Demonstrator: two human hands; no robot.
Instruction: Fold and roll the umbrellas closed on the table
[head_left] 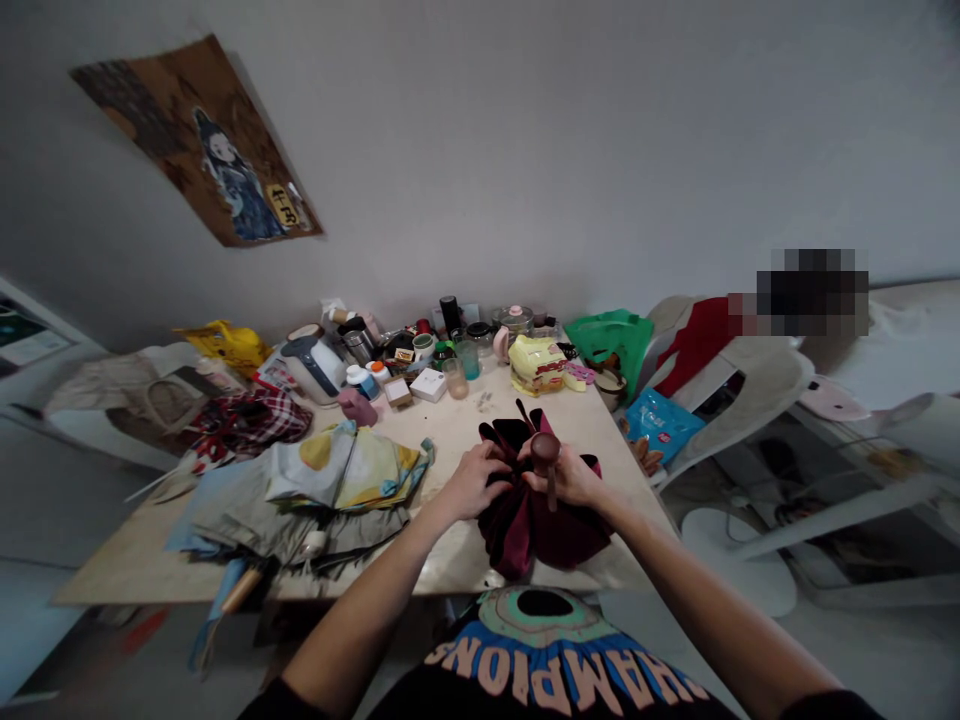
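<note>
A dark red umbrella (pixel 517 530) stands handle-up at the near right of the table, its loose folds of cloth spreading around the middle. Its brown handle (pixel 547 449) points up towards me, with a strap hanging from it. My right hand (pixel 568 474) is closed around the umbrella just beside the handle. On the left side, my left hand (pixel 480 478) has its fingers bent onto the cloth folds, pinching them. Parts of the fingertips of both hands are hidden in the folds.
Folded umbrellas (pixel 300 490) lie on the table's left. Cups, bottles, a kettle (pixel 311 370) and a yellow packet (pixel 537 365) crowd the back. A blue bag (pixel 660 425) rests on a chair at right, near a seated person in red (pixel 697 345).
</note>
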